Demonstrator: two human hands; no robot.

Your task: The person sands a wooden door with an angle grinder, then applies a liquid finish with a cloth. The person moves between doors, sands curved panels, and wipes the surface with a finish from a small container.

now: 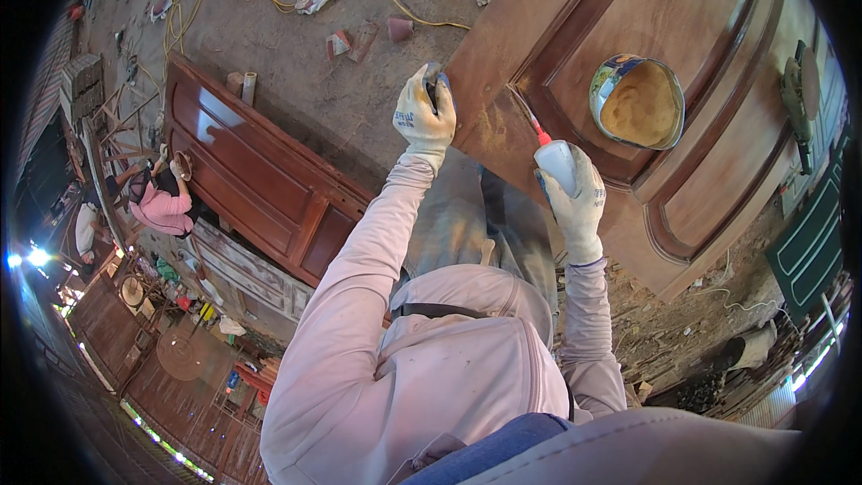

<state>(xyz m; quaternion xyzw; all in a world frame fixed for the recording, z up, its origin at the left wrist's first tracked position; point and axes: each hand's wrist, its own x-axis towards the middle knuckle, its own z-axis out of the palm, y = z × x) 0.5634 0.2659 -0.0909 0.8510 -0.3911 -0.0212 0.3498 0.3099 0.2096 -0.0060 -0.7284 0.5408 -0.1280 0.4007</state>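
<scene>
Both hands wear white work gloves with dark-stained fingertips. In my right hand [579, 200] is a white squeeze bottle [557, 162] with a red nozzle, which points up and left over a brown wooden door [557, 27]. My left hand [425, 112] is raised by the door's near left edge, its fingers curled round a small dark object I cannot make out. On the door beside the bottle lies a patch of tan dust [495, 126]. To the right stands a round tub [613, 72] of tan powder.
A power tool with a round disc [799, 103] lies at the door's far right. Left, a reddish-brown door [260, 189] lies near a person in pink [162, 207]. A yellow cord [395, 2] crosses the floor. A green panel [813, 233] leans at right.
</scene>
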